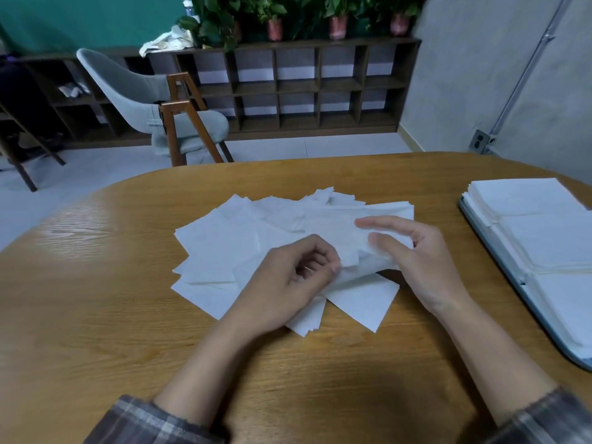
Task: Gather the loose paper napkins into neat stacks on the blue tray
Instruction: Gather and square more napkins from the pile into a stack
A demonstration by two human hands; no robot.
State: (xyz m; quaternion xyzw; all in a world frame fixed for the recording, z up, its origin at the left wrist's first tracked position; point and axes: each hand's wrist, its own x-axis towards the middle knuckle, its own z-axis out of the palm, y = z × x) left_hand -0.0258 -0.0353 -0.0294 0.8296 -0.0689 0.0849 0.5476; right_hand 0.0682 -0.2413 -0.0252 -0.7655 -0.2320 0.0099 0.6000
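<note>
Two plaid sleeves (pixel 153 421) are showing at the near edge, with bare forearms reaching out over the wooden table (pixel 96 315).

The left hand (pixel 298 277) is resting low over the pile with its fingers curled tight. Its thumb and fingertips are pinching the near left corner of a few held napkins (pixel 339 241), and the hand is nearly closed around that corner.

Just to its right, the right hand (pixel 416 261) is standing on edge with its fingers fairly straight and pointing left. It is holding the other side of the same held napkins between the thumb and the fingers, with only a narrow gap between them. How many sheets are in the grip is not clear.

Under and around both hands, the loose napkins (pixel 221 251) are lying fanned out on the table, overlapping at many angles, some spreading toward the far side.

Well off to the right, the blue tray (pixel 568 352) is sitting on the table, running partly out of the picture. White stacks (pixel 544 238) are lying on it in a row, edges squared.

Beyond the table, a pale chair (pixel 134 88) with wooden legs is standing on the floor. A dark cubby shelf (pixel 288 88) is running along the far wall, and potted plants (pixel 338 14) are sitting along its top.
</note>
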